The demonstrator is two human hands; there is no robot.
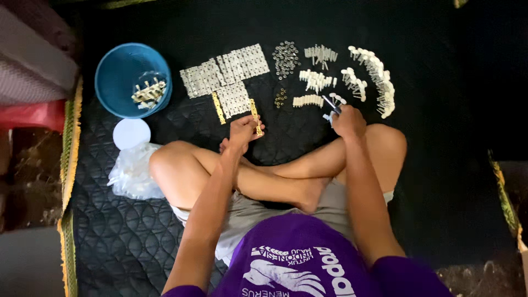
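I sit cross-legged on a black quilted mat (pixel 126 242). My left hand (pixel 243 132) pinches a narrow brass strip (pixel 256 118) that lies on the mat in front of my knee. My right hand (pixel 347 121) grips a small dark tool (pixel 331 104) with its tip among small white parts (pixel 335 100). A second brass strip (pixel 219 108) lies beside rows of white rectangular pieces (pixel 225 74). Small metal nuts (pixel 285 58) and white pegs (pixel 316 81) are laid out beyond my hands.
A blue basket (pixel 118 77) at the left holds a few assembled brass-and-white pieces (pixel 147 92). A white round lid (pixel 131 133) and a clear plastic bag (pixel 130 175) lie by my left knee. A curved row of white knobs (pixel 379 82) sits at the right.
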